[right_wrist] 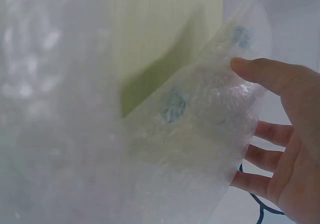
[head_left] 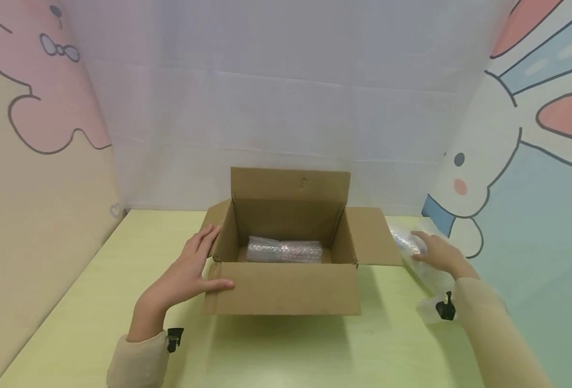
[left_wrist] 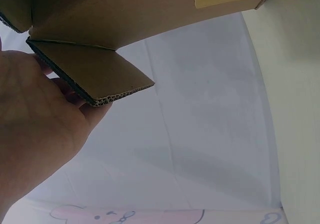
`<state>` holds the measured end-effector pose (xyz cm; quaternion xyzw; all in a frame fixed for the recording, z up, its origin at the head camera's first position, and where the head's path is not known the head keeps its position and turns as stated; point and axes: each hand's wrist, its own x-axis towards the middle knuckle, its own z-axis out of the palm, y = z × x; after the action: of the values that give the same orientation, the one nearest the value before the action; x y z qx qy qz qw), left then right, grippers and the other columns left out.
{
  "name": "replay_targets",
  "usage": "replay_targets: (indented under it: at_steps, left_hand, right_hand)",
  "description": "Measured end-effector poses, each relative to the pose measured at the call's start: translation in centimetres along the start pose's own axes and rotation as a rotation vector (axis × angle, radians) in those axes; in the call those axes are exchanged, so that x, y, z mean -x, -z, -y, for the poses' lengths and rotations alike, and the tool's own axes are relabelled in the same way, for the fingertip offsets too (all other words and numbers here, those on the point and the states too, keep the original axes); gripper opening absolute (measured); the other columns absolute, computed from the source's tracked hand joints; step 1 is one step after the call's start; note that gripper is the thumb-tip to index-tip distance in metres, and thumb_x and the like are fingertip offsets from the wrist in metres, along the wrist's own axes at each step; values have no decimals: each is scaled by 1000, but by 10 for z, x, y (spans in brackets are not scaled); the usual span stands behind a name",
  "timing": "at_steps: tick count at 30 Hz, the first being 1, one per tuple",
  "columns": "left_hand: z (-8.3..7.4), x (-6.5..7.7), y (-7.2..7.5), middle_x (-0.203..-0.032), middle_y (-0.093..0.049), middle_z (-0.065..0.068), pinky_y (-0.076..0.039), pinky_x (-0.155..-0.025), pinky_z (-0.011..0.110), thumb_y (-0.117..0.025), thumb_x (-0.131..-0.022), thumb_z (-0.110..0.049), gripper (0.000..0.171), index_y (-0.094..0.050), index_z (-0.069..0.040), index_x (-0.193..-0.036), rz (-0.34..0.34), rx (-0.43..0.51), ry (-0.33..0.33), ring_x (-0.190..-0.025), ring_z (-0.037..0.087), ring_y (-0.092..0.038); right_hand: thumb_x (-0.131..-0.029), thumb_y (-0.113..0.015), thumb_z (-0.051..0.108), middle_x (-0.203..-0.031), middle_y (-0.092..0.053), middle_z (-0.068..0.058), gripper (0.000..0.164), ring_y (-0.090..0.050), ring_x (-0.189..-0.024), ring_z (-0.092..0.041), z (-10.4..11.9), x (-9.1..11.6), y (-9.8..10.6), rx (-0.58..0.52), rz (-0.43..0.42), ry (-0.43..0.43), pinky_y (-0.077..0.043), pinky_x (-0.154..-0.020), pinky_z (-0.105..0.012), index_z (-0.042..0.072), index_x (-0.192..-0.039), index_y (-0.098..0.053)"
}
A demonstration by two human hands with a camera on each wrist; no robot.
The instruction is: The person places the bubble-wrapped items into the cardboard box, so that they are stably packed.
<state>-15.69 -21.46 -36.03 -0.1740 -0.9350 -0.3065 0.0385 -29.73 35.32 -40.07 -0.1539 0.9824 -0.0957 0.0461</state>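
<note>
An open cardboard box (head_left: 283,288) stands on the table with its flaps spread. Inside it lies a bubble-wrapped bundle (head_left: 284,251), its contents blurred by the plastic. My left hand (head_left: 181,277) rests on the box's left front corner, thumb stretched over the front flap and fingers along the left flap (left_wrist: 92,71). That flap partly hides the fingers in the left wrist view. Off to the right, my right hand (head_left: 438,253) pinches the edge of a clear bubble wrap sheet (right_wrist: 200,114), thumb on one face and fingers behind. Faint blue marks show on the sheet.
The light yellow-green table (head_left: 286,355) extends around the box. A white cloth (head_left: 286,108) hangs behind it, and side panels with cartoon animals stand left and right. The box's right flap (head_left: 373,236) sticks out towards the bubble wrap.
</note>
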Motion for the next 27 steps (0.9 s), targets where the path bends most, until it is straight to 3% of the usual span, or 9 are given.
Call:
replay_targets:
  at_steps: [6,10,16,20,27]
  left_hand:
    - [-1,-2,0,-161,-10,15,-27,-112,63,-78,-72,-56,117,-9,-15,-157,6,4,2,-148,39,-10]
    - [-1,-2,-1,-161,-10,15,-27,-112,62,-78,-72,-56,117,-9,-15,-157,4,2,3,-148,39,-11]
    - [0,-2,-1,-161,-10,15,-28,-111,63,-78,-73,-56,117,-8,-14,-157,3,-1,0,-147,39,-11]
    - [0,-2,0,-161,-10,16,-27,-111,63,-79,-73,-54,117,-8,-12,-157,7,1,-5,-147,40,-11]
    - [1,-2,-1,-161,-10,16,-28,-111,63,-79,-73,-53,116,-8,-13,-157,7,5,-7,-147,40,-11]
  right_hand:
    - [-91,-65,31,-139,-41,-38,73,-43,-122,-58,10,-2,35,-26,-62,38,-38,-97,-68,-5,-145,-32]
    - [-91,-66,30,-138,-43,-37,74,-45,-121,-56,21,-4,66,-5,-107,75,-38,-97,-68,-5,-146,-31]
    - [-90,-66,33,-134,-45,-36,74,-49,-113,-54,48,0,110,53,-178,58,-47,-77,-68,5,-149,-31]
    - [-90,-67,34,-139,-43,-31,73,-51,-113,-52,70,5,133,97,-235,88,-49,-73,-67,11,-150,-32]
    - [-86,-73,28,-138,-49,-23,71,-50,-121,-42,124,18,161,170,-310,242,-49,-82,-65,16,-148,-39]
